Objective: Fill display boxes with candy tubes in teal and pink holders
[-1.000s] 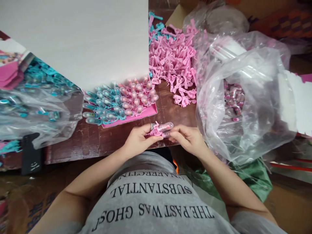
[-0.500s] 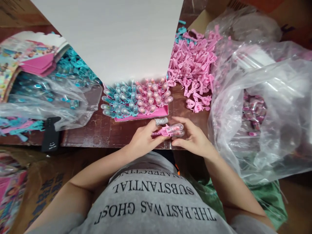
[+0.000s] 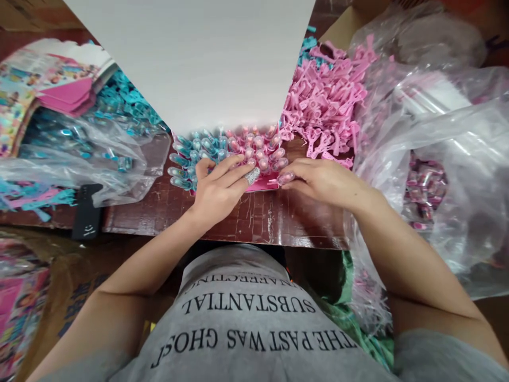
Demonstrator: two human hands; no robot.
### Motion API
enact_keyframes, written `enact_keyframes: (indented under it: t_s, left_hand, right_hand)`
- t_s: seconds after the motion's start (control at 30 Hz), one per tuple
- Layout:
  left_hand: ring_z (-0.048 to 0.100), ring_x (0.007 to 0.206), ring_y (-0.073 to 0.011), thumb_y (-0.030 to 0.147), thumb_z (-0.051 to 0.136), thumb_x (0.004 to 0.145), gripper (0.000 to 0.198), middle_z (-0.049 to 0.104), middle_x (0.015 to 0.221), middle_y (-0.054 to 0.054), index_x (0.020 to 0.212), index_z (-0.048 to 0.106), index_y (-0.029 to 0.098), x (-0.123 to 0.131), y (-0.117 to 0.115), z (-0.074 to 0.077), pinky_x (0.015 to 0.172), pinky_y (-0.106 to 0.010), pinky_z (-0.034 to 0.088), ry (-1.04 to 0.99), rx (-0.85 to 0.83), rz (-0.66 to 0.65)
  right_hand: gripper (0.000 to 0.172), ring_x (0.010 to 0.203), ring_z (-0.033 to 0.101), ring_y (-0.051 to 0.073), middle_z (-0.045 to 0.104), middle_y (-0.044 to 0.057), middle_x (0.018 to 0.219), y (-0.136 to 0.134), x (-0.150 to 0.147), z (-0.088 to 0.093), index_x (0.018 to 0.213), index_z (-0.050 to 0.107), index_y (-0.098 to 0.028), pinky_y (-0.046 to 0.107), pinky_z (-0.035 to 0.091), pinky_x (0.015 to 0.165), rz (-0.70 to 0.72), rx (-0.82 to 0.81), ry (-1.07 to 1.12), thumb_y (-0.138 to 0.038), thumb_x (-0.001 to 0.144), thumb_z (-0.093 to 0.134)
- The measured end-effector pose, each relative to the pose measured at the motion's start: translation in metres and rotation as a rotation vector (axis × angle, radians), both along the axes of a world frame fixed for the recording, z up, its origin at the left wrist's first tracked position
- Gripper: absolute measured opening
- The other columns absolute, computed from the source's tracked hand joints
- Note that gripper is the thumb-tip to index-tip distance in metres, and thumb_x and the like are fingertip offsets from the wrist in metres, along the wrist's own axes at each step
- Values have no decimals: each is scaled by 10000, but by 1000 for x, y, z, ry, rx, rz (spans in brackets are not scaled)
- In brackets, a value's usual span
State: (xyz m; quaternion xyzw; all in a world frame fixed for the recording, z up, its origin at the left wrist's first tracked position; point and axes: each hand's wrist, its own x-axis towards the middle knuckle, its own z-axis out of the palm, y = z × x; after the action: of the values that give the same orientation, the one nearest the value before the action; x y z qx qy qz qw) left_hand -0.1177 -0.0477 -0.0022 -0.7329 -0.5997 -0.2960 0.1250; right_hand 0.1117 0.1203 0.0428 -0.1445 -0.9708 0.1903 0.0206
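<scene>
My left hand lies over the near edge of a pink tray, fingers stretched out across rows of blue-capped capsules and pink-capped capsules. A silver wrap covers one fingertip. My right hand reaches in from the right, its fingers pinched on a clear capsule with a pink holder at the tray's near right corner. Both hands touch the tray area on the brown table.
A large white board leans over the tray's far side. Loose pink plastic holders pile at the back right. Clear bags of pink capsules sit right, bags of blue parts left. A black phone lies at the table's left edge.
Both hands moved forward from the table's near edge to the tray, carrying the assembled pink capsule. The left hand opened and spread over the rows. The view shifted left.
</scene>
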Motion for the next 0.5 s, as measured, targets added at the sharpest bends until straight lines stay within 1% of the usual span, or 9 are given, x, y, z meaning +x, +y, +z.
enact_keyframes:
  t_s: [0.07,0.13,0.23,0.3,0.4,0.47,0.5]
  left_hand:
    - [686,1320,-254,148,642,1044,157,794,1304,13,956,715,257,0,1,0,1062,-541,416,-11,8,-2]
    - [692,1310,-254,150,663,1032,157,795,1304,15,915,706,245,-1,3,0,1064,-534,409,-26,4,-7]
    - [683,1326,-263,148,674,1019,185,795,1302,19,857,698,235,-1,6,2,1092,-538,397,-105,-33,-29]
    - [670,1348,-275,160,689,1006,187,791,1304,21,840,704,244,0,3,7,1119,-549,396,-190,-87,-42]
    - [658,1371,-280,199,723,987,129,783,1314,21,884,729,277,-2,-8,19,1137,-553,431,-249,-146,-52]
    - [673,1352,-282,221,749,971,82,790,1287,22,959,745,302,-8,-19,29,1140,-558,455,-231,-93,-31]
    - [686,1332,-285,228,761,963,103,798,1258,22,1018,752,315,-14,-25,34,1150,-565,454,-214,-36,5]
  right_hand:
    - [214,1051,724,239,765,69,1176,-6,-9,6,1151,723,-222,360,547,885,15,30,-74,-315,1057,554]
    - [219,993,729,240,767,77,1156,-14,-16,10,1137,720,-196,353,538,799,-7,77,-147,-311,1062,549]
    - [264,870,720,233,772,90,1113,-23,-21,8,1132,715,-171,340,482,665,-55,184,-210,-343,1084,521]
    - [305,830,708,228,774,101,1087,-29,-20,5,1155,718,-161,335,453,626,-77,248,-167,-377,1092,512]
    - [362,886,717,230,772,119,1170,-39,-15,-1,1243,727,-173,331,445,604,-153,316,-25,-420,1106,501]
    - [366,908,727,210,777,92,1207,-44,-12,-5,1216,754,-207,324,425,581,-192,337,35,-403,1129,457]
    - [384,891,731,195,785,73,1190,-46,-11,-8,1168,771,-218,323,405,565,-202,345,45,-394,1140,431]
